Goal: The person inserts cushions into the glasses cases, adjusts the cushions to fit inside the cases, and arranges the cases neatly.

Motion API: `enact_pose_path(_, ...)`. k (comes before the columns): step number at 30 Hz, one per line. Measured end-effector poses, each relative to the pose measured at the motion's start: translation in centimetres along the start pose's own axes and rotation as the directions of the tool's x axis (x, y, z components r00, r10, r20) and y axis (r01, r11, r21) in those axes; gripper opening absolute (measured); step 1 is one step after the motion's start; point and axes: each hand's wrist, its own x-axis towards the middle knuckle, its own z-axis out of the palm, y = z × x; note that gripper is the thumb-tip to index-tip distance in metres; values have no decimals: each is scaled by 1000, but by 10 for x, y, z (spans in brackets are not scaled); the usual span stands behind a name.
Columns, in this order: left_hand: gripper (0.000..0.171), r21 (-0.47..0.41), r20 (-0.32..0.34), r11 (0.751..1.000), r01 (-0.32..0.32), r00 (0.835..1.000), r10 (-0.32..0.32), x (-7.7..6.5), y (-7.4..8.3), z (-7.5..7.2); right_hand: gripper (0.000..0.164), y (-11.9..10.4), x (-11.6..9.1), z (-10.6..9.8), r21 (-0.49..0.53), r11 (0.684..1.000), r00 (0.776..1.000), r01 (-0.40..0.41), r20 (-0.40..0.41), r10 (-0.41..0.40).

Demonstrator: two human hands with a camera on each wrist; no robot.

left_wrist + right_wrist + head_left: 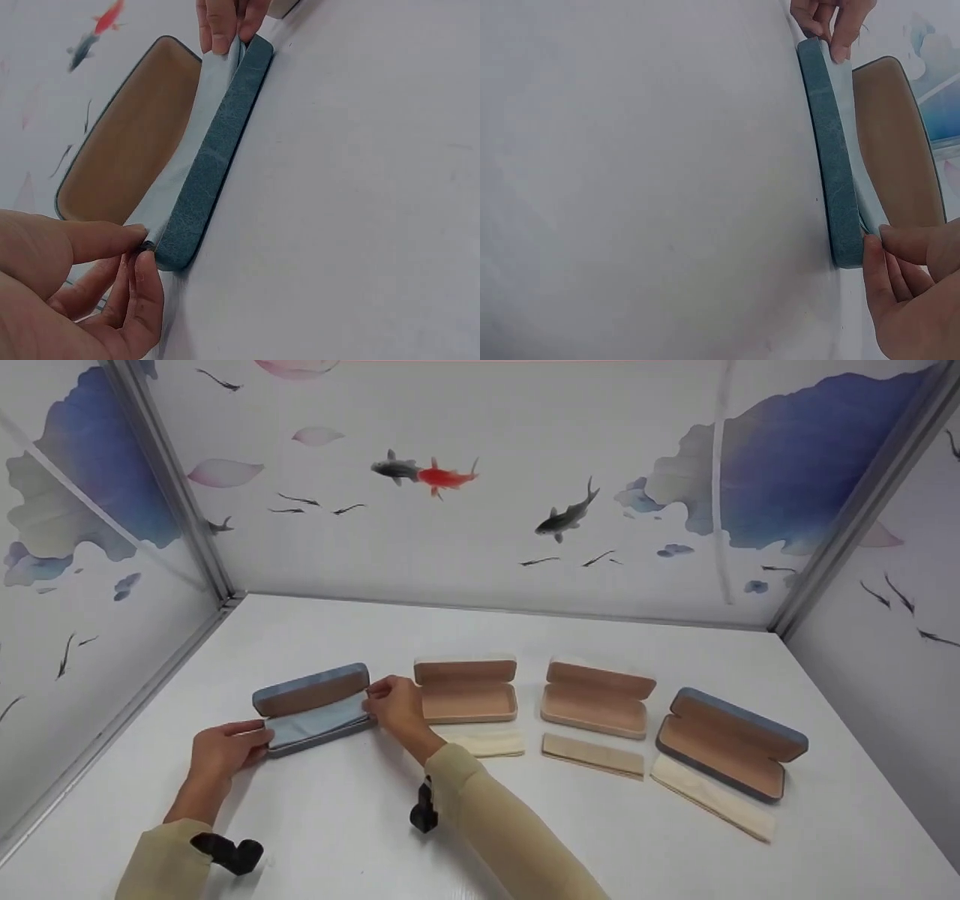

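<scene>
A folded light-blue cloth [319, 721] lies in the lower half of an open blue glasses case [311, 688] with a brown lining, at the left of the table. My left hand [225, 746] pinches the cloth's left end between thumb and fingers, seen closely in the left wrist view. At the opposite end my right hand [400, 711] pinches the cloth at the case's right edge. In the right wrist view the cloth [846, 105] runs along the inside of the case's blue front wall [831, 157]. The lid stands raised behind it.
To the right stand two pale open cases [469, 701] [596, 709] and another blue open case [724, 754]. In front of them lie a cream cloth [499, 742], a tan cloth [592, 756] and a second cream cloth [712, 799]. Printed walls [487, 562] enclose the table.
</scene>
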Motion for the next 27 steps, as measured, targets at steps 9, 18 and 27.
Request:
enact_pose_path(9, 49, 64, -38, 998, -20, 999, 22, 3, 0, 0, 17, -3, -2, -1, -26, 1000, 1000, -3, -6, 3)
enact_pose_path(18, 48, 53, -110, 999, 1, 994, 5, -2, 2, 3, 23, -6, -14, -17, 31, 999, 1000, -11, 9, 10)
enact_pose_path(27, 54, -22, -135, 999, -24, 991, 21, -19, 20, 10, 27, -20, -31, -37, 59, 996, 996, 64, 52, -67)
